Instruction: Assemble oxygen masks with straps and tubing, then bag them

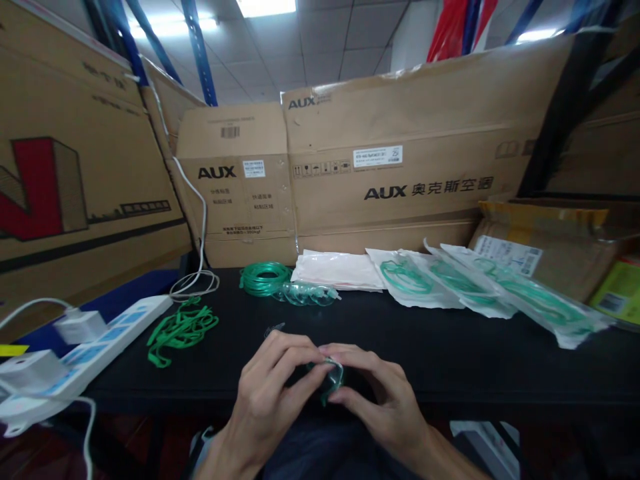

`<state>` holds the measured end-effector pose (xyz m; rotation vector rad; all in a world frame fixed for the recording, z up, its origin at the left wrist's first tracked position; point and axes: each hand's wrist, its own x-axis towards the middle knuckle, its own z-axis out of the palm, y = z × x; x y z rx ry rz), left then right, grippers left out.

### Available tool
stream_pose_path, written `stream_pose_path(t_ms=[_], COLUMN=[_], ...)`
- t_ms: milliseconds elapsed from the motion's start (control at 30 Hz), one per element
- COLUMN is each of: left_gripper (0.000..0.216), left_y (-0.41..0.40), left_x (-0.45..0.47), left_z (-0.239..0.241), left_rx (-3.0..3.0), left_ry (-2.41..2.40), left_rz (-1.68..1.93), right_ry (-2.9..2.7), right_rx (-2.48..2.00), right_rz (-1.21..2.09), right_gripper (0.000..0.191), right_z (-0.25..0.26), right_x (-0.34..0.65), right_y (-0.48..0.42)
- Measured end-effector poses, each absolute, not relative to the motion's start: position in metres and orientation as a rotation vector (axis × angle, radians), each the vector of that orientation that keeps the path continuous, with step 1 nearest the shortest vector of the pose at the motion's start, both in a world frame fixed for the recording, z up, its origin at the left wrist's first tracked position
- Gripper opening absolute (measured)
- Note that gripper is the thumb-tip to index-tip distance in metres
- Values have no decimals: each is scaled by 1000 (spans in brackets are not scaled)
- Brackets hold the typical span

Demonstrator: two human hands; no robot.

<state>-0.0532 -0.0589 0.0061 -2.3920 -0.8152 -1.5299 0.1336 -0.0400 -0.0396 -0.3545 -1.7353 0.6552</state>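
Note:
Near the front edge of the table, my left hand (pixel 280 383) and my right hand (pixel 377 387) pinch a clear, green-tinted oxygen mask (pixel 334 380) between them. Fingers cover much of it; a pale strip shows along its upper rim and a bit of green hangs below. Beyond my hands lies a row of nested clear masks (pixel 310 294), touching a coil of green tubing (pixel 264 277). A tangle of green elastic straps (pixel 183 330) is on the left. Just past my left hand lies a small clear piece (pixel 274 329), too small to make out.
A white power strip (pixel 115 340) with plugs and cables runs along the left. Flat white pouches (pixel 337 270) lie at the back. Several pouches with green tubing (pixel 410 280) rest at the right, before an opened carton (pixel 545 233). Large cardboard sheets (pixel 400 167) wall the back.

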Motion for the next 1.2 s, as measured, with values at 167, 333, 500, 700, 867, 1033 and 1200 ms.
stream_pose_path(t_ms=[167, 333, 500, 700, 867, 1033, 1200], left_gripper=[15, 9, 7, 16, 37, 48, 48], left_y=[-59, -57, -52, -41, -20, -6, -8], left_x=[-52, -52, -52, -108, -209, -276, -294], left_z=[3, 0, 1, 21, 25, 16, 9], left_rx=[-2383, -2396, -2396, -2273, -1954, -1840, -1833], left_ry=[-912, -1008, -1123, -1541, -1929, -2180, -2279], left_rz=[-1541, -1611, -1617, -1211, -792, -516, -506], right_ry=[-1781, -1808, -1692, -1456, -1363, -1384, -1389], right_rx=[-432, -511, -608, -752, -826, -813, -789], right_rz=[535, 554, 989, 1166, 1252, 1269, 1272], right_gripper=[47, 41, 23, 41, 47, 49, 48], right_z=[-41, -47, -37, -16, -14, -14, -16], right_x=[133, 133, 125, 127, 137, 135, 135], right_y=[-41, -39, -34, -15, -12, -15, -13])
